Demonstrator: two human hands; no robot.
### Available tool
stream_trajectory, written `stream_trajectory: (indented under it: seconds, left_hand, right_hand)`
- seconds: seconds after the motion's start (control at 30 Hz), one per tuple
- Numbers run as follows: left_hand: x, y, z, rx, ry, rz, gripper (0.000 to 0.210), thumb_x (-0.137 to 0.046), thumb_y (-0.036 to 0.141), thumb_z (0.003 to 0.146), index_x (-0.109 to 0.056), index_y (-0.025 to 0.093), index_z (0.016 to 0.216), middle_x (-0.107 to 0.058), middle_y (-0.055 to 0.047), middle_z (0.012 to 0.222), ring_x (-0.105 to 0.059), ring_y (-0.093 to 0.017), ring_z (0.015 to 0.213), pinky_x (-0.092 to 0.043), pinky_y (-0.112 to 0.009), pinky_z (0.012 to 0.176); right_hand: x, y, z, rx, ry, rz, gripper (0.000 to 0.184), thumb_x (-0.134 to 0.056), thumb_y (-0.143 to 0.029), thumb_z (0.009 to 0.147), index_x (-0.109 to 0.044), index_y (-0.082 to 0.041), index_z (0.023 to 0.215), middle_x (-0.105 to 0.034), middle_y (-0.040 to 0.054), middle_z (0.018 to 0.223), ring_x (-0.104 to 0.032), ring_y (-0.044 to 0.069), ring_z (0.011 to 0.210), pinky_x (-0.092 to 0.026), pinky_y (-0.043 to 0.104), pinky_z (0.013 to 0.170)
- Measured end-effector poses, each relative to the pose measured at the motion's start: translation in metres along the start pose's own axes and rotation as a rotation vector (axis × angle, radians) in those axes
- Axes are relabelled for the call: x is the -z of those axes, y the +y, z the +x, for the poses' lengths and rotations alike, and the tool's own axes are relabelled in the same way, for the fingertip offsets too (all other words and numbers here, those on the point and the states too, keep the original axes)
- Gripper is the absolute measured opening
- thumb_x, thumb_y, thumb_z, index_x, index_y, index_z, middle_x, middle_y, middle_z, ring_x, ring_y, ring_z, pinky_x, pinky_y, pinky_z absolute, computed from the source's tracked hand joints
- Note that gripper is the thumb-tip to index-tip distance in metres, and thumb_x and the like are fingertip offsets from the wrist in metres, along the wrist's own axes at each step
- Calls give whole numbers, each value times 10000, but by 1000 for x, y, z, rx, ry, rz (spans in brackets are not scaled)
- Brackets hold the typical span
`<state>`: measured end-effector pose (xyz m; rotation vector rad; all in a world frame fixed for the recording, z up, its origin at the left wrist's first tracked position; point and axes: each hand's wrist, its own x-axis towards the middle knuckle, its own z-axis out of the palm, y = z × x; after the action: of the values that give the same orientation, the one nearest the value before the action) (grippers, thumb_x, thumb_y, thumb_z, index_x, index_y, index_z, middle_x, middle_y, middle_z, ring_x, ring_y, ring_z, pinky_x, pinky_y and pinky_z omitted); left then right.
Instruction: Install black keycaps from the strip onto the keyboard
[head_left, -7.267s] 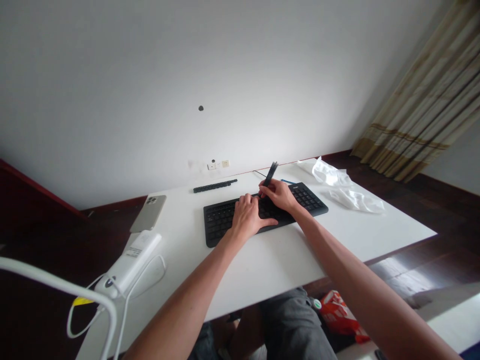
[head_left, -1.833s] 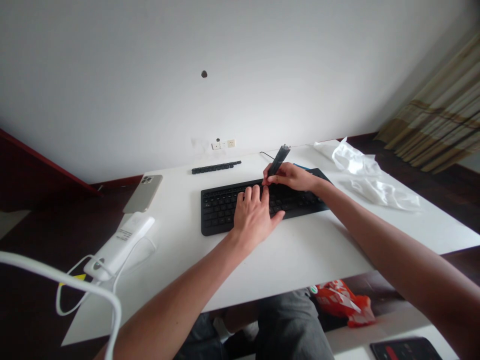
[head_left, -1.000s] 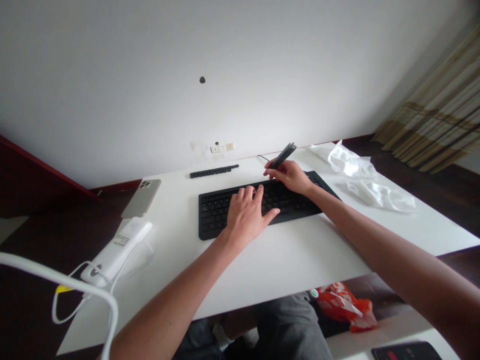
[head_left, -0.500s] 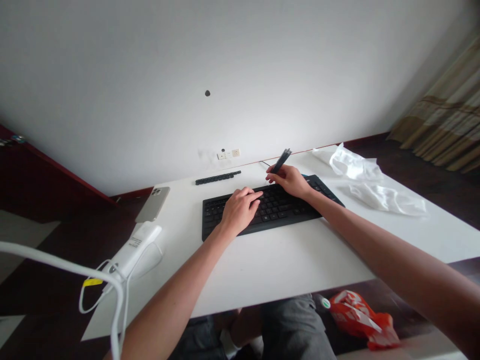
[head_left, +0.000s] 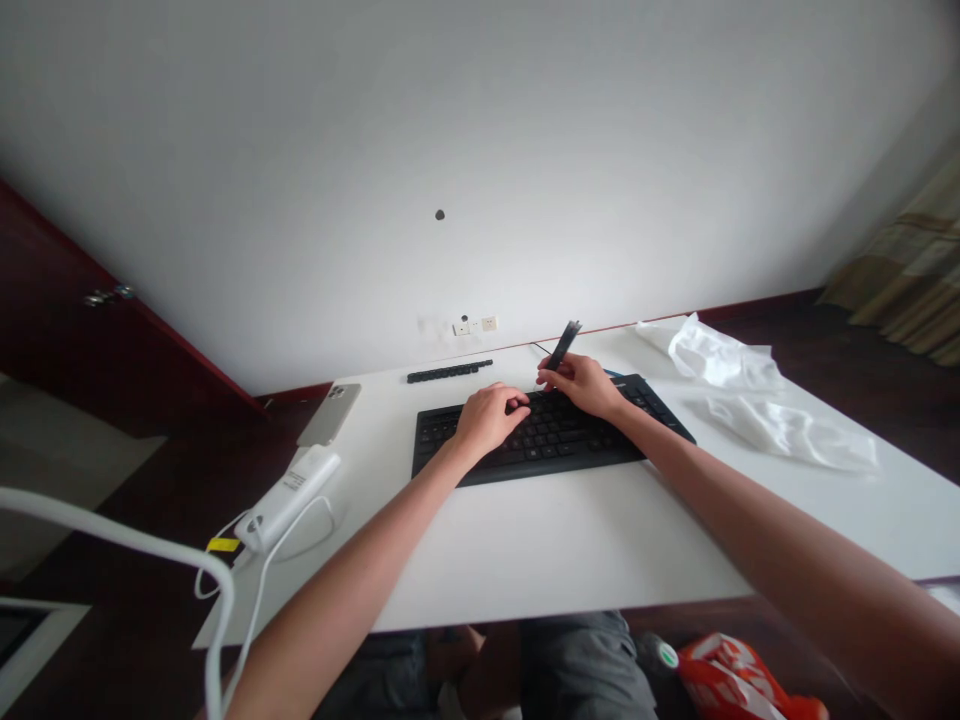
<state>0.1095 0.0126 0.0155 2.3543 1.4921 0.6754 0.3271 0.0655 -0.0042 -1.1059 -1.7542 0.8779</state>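
Observation:
A black keyboard [head_left: 555, 462] lies on the white table, partly covered by my hands. Over its left-middle keys rests my left hand [head_left: 487, 418], fingers curled in toward the thumb; whatever may be between them is hidden. My right hand [head_left: 589, 385] is closed around a slim black tool [head_left: 562, 345] with a split upper end, held upright and slanting right above the keyboard's back edge. The tool's lower end is hidden by the fingers. Behind the keyboard, a row of small black keycaps [head_left: 448, 372] lies on the table.
To the left are a phone [head_left: 328, 414] and a white power strip [head_left: 289, 498] with a looping white cable [head_left: 217, 570]. Crumpled clear plastic bags [head_left: 791, 430] lie on the right. Wall sockets [head_left: 475, 326] sit behind the table [head_left: 540, 560]. An orange bag [head_left: 731, 675] is below.
My left index finger, stretched over the keys before, is now curled in toward the thumb. My right hand keeps its hold on the black tool. The camera view has shifted slightly.

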Motion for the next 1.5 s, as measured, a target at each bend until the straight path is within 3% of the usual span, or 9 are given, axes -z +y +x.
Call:
stream_trajectory:
  seconds: [0.13, 0.27, 0.47, 0.63, 1.13, 1.33, 1.5]
  left_hand:
    - [8, -5, 15, -1, -47, -12, 137, -733, 345, 870, -808, 262, 949, -711, 15, 835, -629, -158, 757, -453, -267, 694]
    - [20, -19, 32, 49, 24, 42, 168, -691, 364, 896, -810, 244, 891, -664, 11, 721, -593, -152, 681, -398, -269, 637]
    - [27, -58, 50, 164, 121, 168, 157, -683, 331, 920, -821, 264, 953, -762, -32, 864, -691, -207, 879, -471, -285, 788]
    - [20, -77, 51, 183, 68, 235, 161, -677, 330, 930, -824, 280, 972, -788, -44, 911, -712, -232, 940, -502, -307, 834]
    - [13, -85, 49, 196, 101, 305, 257, -646, 285, 944, -755, 304, 1176, -787, -39, 963, -717, -240, 930, -521, -333, 854]
    - [13, -78, 48, 197, 67, 366, 202, -625, 369, 952, -808, 305, 1010, -794, -51, 937, -730, -257, 958, -541, -344, 880]
    - [14, -78, 49, 243, 48, 375, 233, -622, 407, 949, -832, 327, 1010, -803, -57, 961, -736, -263, 972, -550, -349, 904]
  right_hand:
    - [1, -1, 0, -2, 2, 19, 272, -685, -431, 891, -670, -194, 1024, -796, 63, 878, -767, 243, 788, -584, 366, 786]
    - [1, -4, -1, -8, 8, 27, 257, -685, -416, 891, -671, -187, 1006, -796, 75, 894, -763, 242, 782, -584, 371, 791]
    - [1, -6, 0, -24, 2, 40, 254, -688, -421, 889, -668, -192, 996, -792, 74, 902, -755, 236, 770, -594, 378, 782]
    - [1, -6, 0, -31, -13, 24, 268, -684, -441, 890, -671, -200, 1006, -786, 71, 894, -750, 244, 764, -595, 395, 793]
    - [1, -4, 0, -41, -18, 1, 313, -687, -467, 898, -683, -186, 1037, -778, 76, 872, -733, 239, 743, -592, 389, 775]
    - [1, -8, -1, -48, -21, -4, 315, -683, -454, 897, -678, -173, 1038, -775, 74, 858, -729, 222, 735, -587, 354, 755]
    - [1, -9, -1, -46, -18, -20, 292, -670, -434, 909, -681, -174, 1043, -777, 67, 871, -722, 208, 729, -577, 339, 753]
